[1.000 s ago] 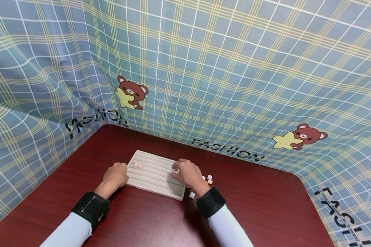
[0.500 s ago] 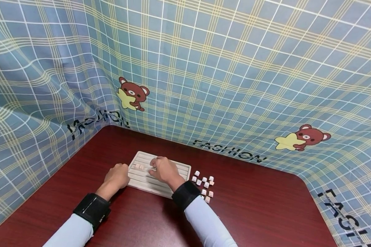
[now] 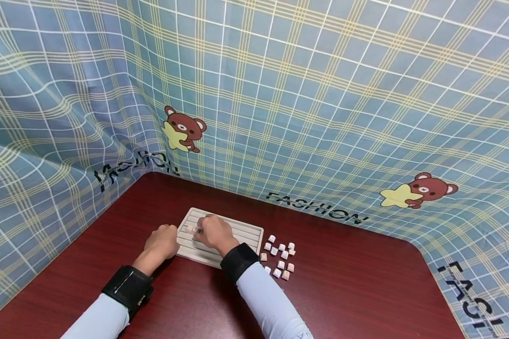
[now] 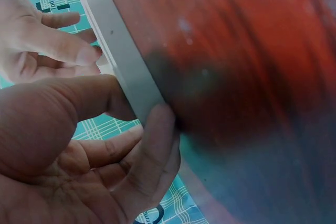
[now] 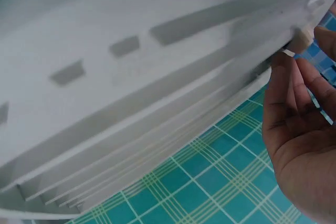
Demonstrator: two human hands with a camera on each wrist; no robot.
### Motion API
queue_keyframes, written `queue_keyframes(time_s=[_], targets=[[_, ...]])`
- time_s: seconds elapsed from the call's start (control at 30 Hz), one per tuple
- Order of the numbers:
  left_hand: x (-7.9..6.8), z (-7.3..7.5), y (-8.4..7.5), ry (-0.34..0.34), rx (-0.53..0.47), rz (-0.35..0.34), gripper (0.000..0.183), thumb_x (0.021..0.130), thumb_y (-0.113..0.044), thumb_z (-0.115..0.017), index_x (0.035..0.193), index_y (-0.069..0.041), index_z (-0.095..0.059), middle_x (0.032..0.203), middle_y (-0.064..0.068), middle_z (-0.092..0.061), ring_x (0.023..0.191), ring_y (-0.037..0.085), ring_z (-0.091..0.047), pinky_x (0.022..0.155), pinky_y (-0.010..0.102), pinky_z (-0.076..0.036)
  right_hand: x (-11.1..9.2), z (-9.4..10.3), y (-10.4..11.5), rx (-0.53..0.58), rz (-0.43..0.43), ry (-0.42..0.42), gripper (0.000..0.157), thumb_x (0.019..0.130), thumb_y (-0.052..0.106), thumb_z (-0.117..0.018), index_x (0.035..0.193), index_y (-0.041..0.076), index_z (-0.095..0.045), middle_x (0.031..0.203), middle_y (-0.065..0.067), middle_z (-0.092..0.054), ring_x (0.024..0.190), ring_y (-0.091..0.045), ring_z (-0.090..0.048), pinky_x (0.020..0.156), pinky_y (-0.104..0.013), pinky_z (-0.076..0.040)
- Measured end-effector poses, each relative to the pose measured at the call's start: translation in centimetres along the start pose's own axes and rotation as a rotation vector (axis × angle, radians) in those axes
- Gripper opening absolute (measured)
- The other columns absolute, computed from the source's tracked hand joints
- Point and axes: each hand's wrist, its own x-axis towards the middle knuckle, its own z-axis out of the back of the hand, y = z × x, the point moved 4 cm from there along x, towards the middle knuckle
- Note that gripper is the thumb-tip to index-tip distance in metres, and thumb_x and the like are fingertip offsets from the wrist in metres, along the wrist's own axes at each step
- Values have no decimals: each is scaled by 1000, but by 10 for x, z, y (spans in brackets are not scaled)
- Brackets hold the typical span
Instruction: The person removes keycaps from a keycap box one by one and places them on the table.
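A white tray (image 3: 246,231) with several long ridges lies on the dark red table. My left hand (image 3: 162,241) pinches its left edge between thumb and fingers, as the left wrist view shows with the tray rim (image 4: 126,45) in the grip. My right hand (image 3: 216,231) is over the tray's left half, pinching a beige keycap (image 5: 302,41) at the ridges. Just left of those fingertips, another pale keycap (image 3: 189,229) sits in a row of the tray. The right hand covers part of the tray's middle in the head view.
Several loose white and beige keycaps (image 3: 281,265) lie scattered on the table (image 3: 348,278) to the right of the tray. A plaid cloth (image 3: 305,117) with printed bears hangs behind the table and along its sides.
My right hand has moved left across the tray, from its right end to the keycaps in the left part. The loose keycaps on the right came into view. My left hand keeps its hold.
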Motion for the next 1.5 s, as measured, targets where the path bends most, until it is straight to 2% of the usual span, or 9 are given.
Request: queue_keyframes(time_s=[0.13,0.23,0.5,0.73,0.87,1.0,1.17,1.33,1.5], targets=[[-1,-1,-1,-5,-5,-4,22,80,-1,-63,98,10,-65,93,22,-60,77,32,-61,63,44,-49,3,-5,1,-22,-33,15,21,91,40,-66,87,19,-68,89,2,-68,73,-10,-63,57,-22,-43],[-1,-1,-1,-7,-7,-4,21,80,-1,-62,98,10,-65,93,22,-60,76,30,-59,63,44,-49,5,-6,1,-49,-48,-1,20,91,41,-66,85,22,-67,89,4,-68,75,-10,-64,57,-23,-45],[0,-1,-2,-23,-10,-8,20,79,-1,-61,96,9,-66,93,23,-61,81,37,-64,65,47,-50,5,-6,2,-96,-94,-16,13,92,38,-65,93,27,-72,94,9,-66,80,-10,-67,58,-24,-50],[0,-2,-2,-6,-12,-4,21,81,-1,-62,98,10,-66,92,22,-60,75,29,-58,63,44,-48,3,-5,3,-91,-82,-21,14,93,36,-65,98,26,-74,98,9,-68,82,-9,-67,62,-23,-51],[0,-2,-3,-6,-14,-4,21,81,-1,-61,99,10,-65,93,22,-61,76,29,-58,63,44,-48,4,-6,2,-111,-93,-24,14,93,36,-63,97,27,-73,96,9,-67,82,-8,-67,62,-22,-51],[0,-2,-3,-9,-13,-7,21,80,-1,-61,98,10,-66,93,23,-61,78,32,-61,64,45,-49,2,-7,0,-100,-66,-42,14,93,35,-63,96,25,-73,94,8,-68,81,-7,-66,63,-20,-50],[0,-2,-3,-6,-11,-3,21,79,-1,-61,98,9,-66,94,23,-61,81,36,-63,65,46,-50,-5,-2,-5,-34,-32,-86,15,92,32,-65,98,21,-73,96,5,-70,77,-6,-65,61,-18,-48],[0,-1,-2,-1,-5,9,22,80,-1,-60,99,9,-66,94,23,-61,84,39,-64,68,48,-51,-19,8,-14,62,-6,-147,15,89,30,-66,96,19,-74,95,4,-70,79,-6,-65,58,-17,-46],[0,0,-1,-7,-11,17,22,80,0,-60,99,9,-66,92,22,-61,82,37,-62,68,49,-50,-37,16,-23,80,58,-201,15,88,28,-67,95,18,-74,91,3,-71,80,-6,-65,64,-16,-47]])
